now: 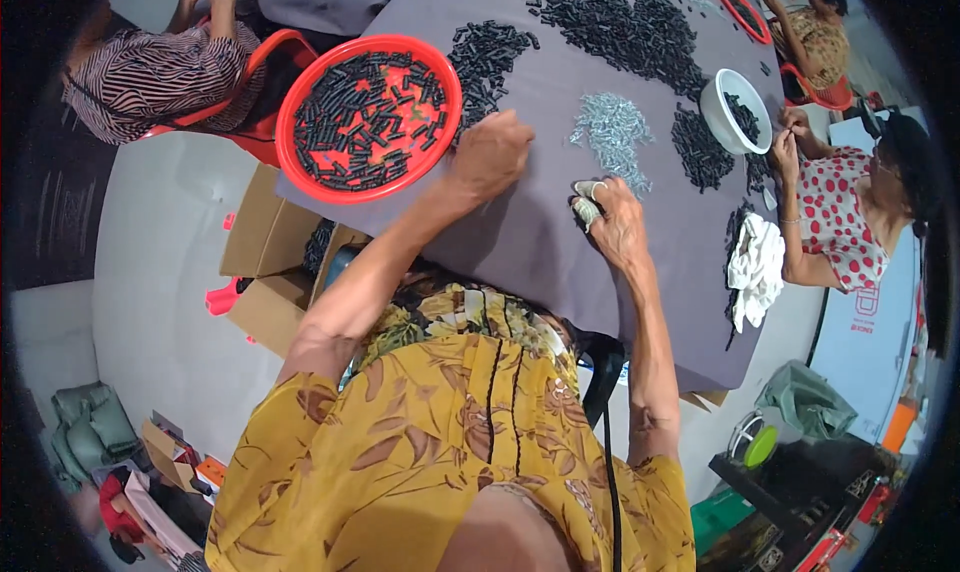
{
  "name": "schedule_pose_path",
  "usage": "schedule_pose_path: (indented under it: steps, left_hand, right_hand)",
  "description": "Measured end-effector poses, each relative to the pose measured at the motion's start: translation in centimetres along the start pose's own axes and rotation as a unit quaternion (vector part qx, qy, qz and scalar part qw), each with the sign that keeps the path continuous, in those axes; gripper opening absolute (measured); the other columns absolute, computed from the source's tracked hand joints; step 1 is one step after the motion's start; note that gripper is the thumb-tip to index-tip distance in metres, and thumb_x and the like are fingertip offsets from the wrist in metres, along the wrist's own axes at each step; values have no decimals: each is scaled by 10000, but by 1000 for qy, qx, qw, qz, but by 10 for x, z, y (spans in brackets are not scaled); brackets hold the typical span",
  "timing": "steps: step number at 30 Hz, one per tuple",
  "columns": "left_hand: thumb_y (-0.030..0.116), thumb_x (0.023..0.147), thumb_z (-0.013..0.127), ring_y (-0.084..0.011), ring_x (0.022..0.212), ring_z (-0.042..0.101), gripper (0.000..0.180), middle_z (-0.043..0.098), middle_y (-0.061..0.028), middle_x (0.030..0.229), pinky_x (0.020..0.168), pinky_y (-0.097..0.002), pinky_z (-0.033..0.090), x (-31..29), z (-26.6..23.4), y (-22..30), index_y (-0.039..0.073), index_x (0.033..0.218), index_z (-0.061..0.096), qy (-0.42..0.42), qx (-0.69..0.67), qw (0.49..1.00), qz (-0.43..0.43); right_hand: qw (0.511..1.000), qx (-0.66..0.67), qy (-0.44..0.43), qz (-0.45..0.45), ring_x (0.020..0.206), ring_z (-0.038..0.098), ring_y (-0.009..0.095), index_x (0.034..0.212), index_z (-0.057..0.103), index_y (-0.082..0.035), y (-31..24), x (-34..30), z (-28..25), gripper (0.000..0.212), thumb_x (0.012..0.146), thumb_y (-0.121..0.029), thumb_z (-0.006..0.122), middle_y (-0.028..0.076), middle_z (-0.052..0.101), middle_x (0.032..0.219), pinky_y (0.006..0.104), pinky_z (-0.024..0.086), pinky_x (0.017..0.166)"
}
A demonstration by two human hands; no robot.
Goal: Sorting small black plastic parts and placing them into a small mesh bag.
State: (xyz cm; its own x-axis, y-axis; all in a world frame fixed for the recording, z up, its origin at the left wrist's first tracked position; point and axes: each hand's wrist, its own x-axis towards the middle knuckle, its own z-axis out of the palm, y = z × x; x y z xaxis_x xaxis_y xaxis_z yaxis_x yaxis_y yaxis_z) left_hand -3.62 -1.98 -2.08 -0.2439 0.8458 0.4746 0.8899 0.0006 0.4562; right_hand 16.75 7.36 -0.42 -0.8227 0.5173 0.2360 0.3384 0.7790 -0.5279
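My left hand (492, 155) is closed beside a heap of short black ribbed tubes (488, 57), its fingers curled under. Whatever it may grip is hidden. To the right, my right hand (618, 227) rests at the lower edge of a pile of small silvery metal pieces (613, 137) that look like screws. Its thumb and a finger have pale wrappings and stand apart, with nothing visible between them. A red round basin (287, 132) holding many black tubes sits left of my left hand.
More black tubes (630, 32) cover the far part of the grey-covered table (560, 262). A white bowl (712, 112) and a white cloth (757, 272) lie to the right. A person in a dotted top (850, 207) works there; others sit farther off. Cardboard boxes (250, 232) stand below left.
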Motion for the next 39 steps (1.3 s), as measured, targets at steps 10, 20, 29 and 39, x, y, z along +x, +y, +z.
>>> schedule_pose_path:
  steps: [10,20,29,39]
  left_hand:
    - [159,718,672,-337,842,552,175,520,-145,850,699,-439,474,32,51,22,39,792,569,-29,-1,999,-18]
    - [35,719,519,-358,708,572,51,544,-182,738,611,-452,481,32,65,10,9,715,563,15,6,1000,8]
    - [219,825,646,-58,622,530,200,598,-17,752,576,-210,456,5,25,52,31,850,582,-164,-611,694,-343]
    - [196,876,583,-75,648,531,213,565,-17,798,576,-218,462,-15,41,59,3,949,533,-154,-729,543,-387]
  right_hand:
    - [999,22,41,-17,706,499,310,840,659,-20,8,-3,7,154,700,-83,675,136,564,706,406,428,629]
    - [998,44,45,-6,708,513,301,860,659,-11,8,-3,7,168,712,-86,679,137,586,737,394,433,639]
    - [988,106,108,24,661,581,252,925,632,-1,-13,-5,-10,192,743,-52,666,133,594,729,326,452,594]
    - [982,125,138,33,610,587,243,878,621,7,-21,-10,-6,130,749,-11,626,138,603,729,310,455,567]
